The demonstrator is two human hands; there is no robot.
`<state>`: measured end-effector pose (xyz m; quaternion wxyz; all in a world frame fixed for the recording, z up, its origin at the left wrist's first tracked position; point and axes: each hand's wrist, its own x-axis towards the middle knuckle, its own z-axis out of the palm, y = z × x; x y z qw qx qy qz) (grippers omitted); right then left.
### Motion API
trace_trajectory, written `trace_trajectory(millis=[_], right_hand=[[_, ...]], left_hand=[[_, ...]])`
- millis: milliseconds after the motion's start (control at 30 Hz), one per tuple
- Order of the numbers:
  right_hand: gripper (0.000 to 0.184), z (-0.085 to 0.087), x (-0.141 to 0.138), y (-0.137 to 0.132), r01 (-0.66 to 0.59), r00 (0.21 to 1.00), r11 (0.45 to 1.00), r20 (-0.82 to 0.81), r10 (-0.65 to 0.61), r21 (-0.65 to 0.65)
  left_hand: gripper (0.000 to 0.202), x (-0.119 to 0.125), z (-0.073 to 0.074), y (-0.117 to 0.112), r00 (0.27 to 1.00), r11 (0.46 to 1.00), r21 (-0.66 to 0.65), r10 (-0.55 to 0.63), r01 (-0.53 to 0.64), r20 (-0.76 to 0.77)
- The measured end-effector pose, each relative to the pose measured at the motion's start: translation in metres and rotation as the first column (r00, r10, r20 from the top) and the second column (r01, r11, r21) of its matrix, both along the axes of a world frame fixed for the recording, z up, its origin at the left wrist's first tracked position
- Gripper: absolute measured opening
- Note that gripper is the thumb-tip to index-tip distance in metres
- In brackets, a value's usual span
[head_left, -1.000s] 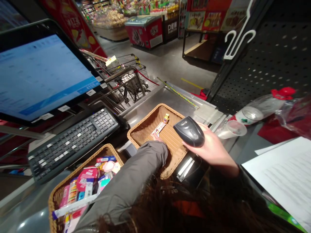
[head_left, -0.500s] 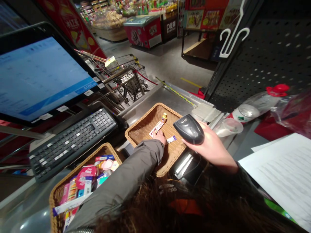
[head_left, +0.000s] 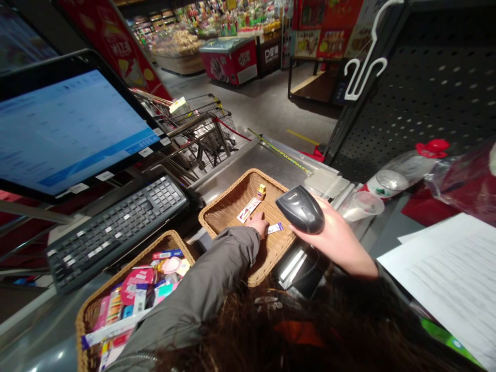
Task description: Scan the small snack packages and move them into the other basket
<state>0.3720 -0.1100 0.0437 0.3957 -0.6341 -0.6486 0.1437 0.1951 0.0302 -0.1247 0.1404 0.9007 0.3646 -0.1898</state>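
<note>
My right hand (head_left: 336,238) grips a dark handheld barcode scanner (head_left: 300,208), held over the right edge of a wicker basket (head_left: 228,205). My left hand (head_left: 257,222), in a grey sleeve, rests inside that basket with its fingers curled down beside a small white-and-purple packet (head_left: 275,228); I cannot see whether it holds anything. A long flat packet (head_left: 248,210) and a small yellow-topped item (head_left: 262,191) lie further back in the basket. A second wicker basket (head_left: 175,241) at the lower left is full of several colourful small packets (head_left: 136,289).
A lit screen (head_left: 65,133) and a black keyboard (head_left: 116,228) stand at the left. Shopping trolleys (head_left: 201,126) wait beyond the metal counter (head_left: 267,160). At the right are a clear cup (head_left: 362,205), a bagged red-capped bottle (head_left: 406,170), white papers (head_left: 453,279) and a black perforated panel (head_left: 426,98).
The small white-and-purple packet has appeared in the basket by my left hand, which has drawn slightly back. The scanner hand has barely moved.
</note>
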Motion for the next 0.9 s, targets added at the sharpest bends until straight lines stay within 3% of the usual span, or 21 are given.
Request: trace_trajectory(millis=[200,333,567,700,833,900], right_hand=[[0.056,-0.001,0.000,0.000,0.003,1.000,1.000,-0.015,-0.003,-0.008],[0.055,-0.002,0.000,0.002,0.004,1.000,1.000,-0.019,-0.004,-0.012],[0.055,-0.002,0.001,0.003,0.018,1.000,1.000,-0.006,-0.018,0.003],[0.053,0.001,-0.004,0.001,0.045,0.999,0.999,0.008,-0.045,0.008],[0.055,0.007,-0.018,0.000,0.093,0.995,0.992,0.019,-0.095,0.082],[0.056,0.012,-0.028,-0.002,0.096,0.995,0.987,0.017,-0.099,0.127]], left_hand=[[0.023,0.000,-0.009,-0.001,1.000,0.999,0.043,0.015,-0.016,0.008],[0.025,0.002,-0.011,-0.004,1.000,0.996,0.090,0.018,-0.019,0.016],[0.036,0.006,0.002,0.007,0.992,0.983,0.168,-0.088,0.072,0.089],[0.041,0.009,0.035,0.023,0.985,0.973,0.227,-0.074,0.037,0.156],[0.031,-0.007,0.098,0.035,0.964,0.948,0.315,-0.031,-0.055,0.263],[0.024,-0.025,0.133,0.034,0.919,0.906,0.402,-0.042,-0.130,0.392]])
